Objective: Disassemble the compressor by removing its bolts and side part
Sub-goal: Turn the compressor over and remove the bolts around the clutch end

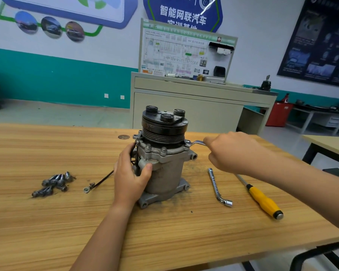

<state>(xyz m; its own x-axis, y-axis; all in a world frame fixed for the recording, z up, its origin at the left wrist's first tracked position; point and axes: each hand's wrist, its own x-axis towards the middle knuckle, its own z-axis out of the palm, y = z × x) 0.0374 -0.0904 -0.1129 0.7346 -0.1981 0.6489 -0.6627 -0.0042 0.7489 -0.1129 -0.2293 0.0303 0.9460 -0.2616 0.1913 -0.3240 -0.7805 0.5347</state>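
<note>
The compressor (164, 173) stands on end in the middle of the table (47, 222), pulley up. The left hand (131, 173) wraps around its near-left side, thumb pressed on a front boss, bracing it. The right hand (233, 151) is closed round the handle of a wrench (197, 142), whose ring end sits on a bolt (187, 142) at the right edge of the upper flange. Two more flange bolts (163, 150) show at the front, not yet out. A pile of loose bolts (54, 183) lies well to the left. A socket wrench (216, 184) and a screwdriver (262, 200) lie to the right.

The main risk looks like tipping. The compressor is tall on a small foot, and the wrench pulls sideways near the top, so a stuck bolt could twist or topple it out of the one-handed brace. If the ring is not fully seated, it may slip off and round the head, driving the knuckles into the pulley. The black wire (102, 180) runs under the left fingers and could be pinched. A freed bolt might roll off the table unless it joins the pile.
</note>
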